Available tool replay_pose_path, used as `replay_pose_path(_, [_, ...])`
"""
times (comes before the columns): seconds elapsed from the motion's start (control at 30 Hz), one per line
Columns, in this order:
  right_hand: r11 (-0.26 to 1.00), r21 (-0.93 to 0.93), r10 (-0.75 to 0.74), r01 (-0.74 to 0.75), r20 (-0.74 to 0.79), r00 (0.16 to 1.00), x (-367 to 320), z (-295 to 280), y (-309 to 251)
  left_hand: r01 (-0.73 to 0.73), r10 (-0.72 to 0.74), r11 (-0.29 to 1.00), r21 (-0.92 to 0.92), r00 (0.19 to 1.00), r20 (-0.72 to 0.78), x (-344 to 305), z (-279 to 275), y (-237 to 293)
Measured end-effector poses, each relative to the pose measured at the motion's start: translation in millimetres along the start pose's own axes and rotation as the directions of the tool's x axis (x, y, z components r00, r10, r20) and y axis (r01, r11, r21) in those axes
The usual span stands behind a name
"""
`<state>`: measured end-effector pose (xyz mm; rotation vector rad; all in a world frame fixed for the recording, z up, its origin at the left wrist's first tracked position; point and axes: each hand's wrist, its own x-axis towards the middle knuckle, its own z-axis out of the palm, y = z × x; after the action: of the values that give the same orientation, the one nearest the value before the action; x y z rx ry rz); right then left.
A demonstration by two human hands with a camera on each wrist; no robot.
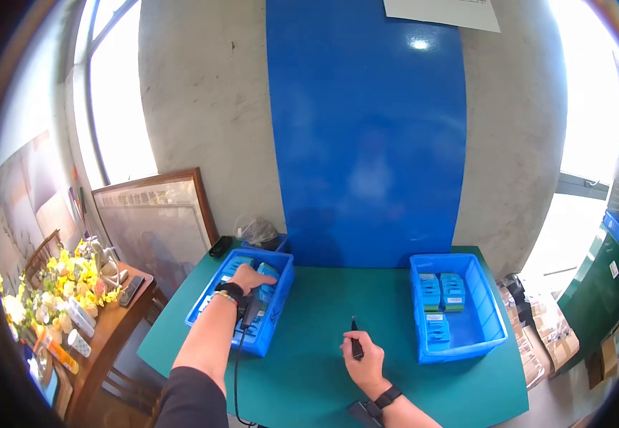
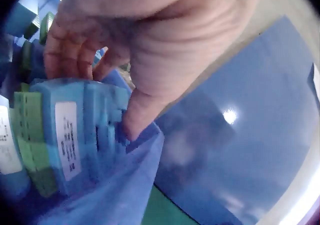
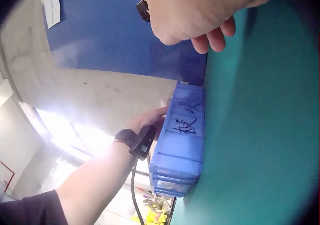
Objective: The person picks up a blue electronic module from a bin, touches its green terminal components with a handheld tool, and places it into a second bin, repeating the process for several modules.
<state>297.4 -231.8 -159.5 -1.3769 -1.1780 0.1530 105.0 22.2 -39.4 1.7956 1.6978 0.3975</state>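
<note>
1. Head view: a smooth, glossy blue board (image 1: 366,143) stands upright behind a flat, matt green table (image 1: 316,314).
2. Two open-topped, rectangular blue plastic boxes rest on the table: the left box (image 1: 258,346), dark handwriting on its outer wall, and the right box (image 1: 475,329), holding small blue blocks (image 1: 453,289) with white labels.
3. The left hand (image 1: 252,277) reaches into the left box, thumb and bent fingers gripping a pack.
4. The right hand (image 1: 366,360) is above the table between the boxes, fingers curled round a tool.
5. That blue pack (image 2: 90,140), inside the left box, is blocky and layered, with a white label (image 2: 67,140) and green layers (image 2: 32,140) beside it.
6. The black tool (image 1: 356,347) is slim and stick-shaped.
</note>
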Motion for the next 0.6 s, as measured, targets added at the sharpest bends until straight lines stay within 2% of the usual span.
replay_pose_path(0.13, [1.000,0.013,-0.007,0.007,-0.018,1.000,-2.5,-0.8,-2.3,-0.145,0.144,0.919,-0.366,0.989,-0.030,-0.5,-13.1,-15.0])
replay_pose_path(0.17, [1.000,0.014,-0.013,0.014,-0.033,0.999,-1.5,-1.0,-2.8,-0.176,0.166,0.857,-0.484,0.984,-0.062,-8.8,-20.5,-14.5])
replay_pose_path(0.2, [0.999,0.027,0.024,-0.023,-0.025,0.999,-3.0,0.3,-1.0,-0.225,0.238,0.777,-0.587,0.970,-0.057,-22.6,-29.0,-11.9])
replay_pose_path(0.23, [1.000,-0.024,-0.002,0.001,-0.032,0.999,-2.6,-2.4,-6.4,-0.266,0.316,0.680,-0.683,0.947,-0.054,-39.3,-35.6,-6.5])
replay_pose_path(0.3, [0.999,0.011,-0.044,0.045,-0.089,0.995,-3.8,1.5,-2.4,-0.086,0.385,0.293,-0.952,0.922,0.035,-70.2,-33.5,-0.2])
replay_pose_path(0.37, [0.999,-0.033,-0.035,0.032,-0.086,0.996,-3.8,0.6,-5.0,0.087,0.499,0.031,-0.996,0.862,0.091,-97.7,-14.2,-0.6])
replay_pose_path(0.4, [0.998,-0.039,-0.049,0.045,-0.091,0.995,-3.1,-0.5,-6.2,-0.012,0.528,0.098,-0.995,0.849,0.041,-102.0,8.6,-10.1])
replay_pose_path(0.47, [1.000,-0.019,-0.001,0.000,-0.080,0.997,-4.2,0.2,-2.9,0.233,0.529,0.006,-0.973,0.825,0.200,-118.0,46.3,-15.8])
replay_pose_path(0.5, [1.000,-0.010,0.018,-0.018,-0.069,0.997,-4.3,0.4,-1.4,0.547,0.535,-0.148,-0.824,0.745,0.398,-127.1,61.9,-13.5])
replay_pose_path(0.57, [1.000,-0.017,0.008,-0.010,-0.103,0.995,-3.1,-2.3,-2.8,0.633,0.598,-0.076,-0.771,0.647,0.472,-127.0,105.9,-20.4])
replay_pose_path(0.6, [1.000,-0.022,0.005,-0.008,-0.112,0.994,-3.6,-4.0,-3.3,0.688,0.545,-0.166,-0.706,0.661,0.516,-128.5,123.4,-19.3])
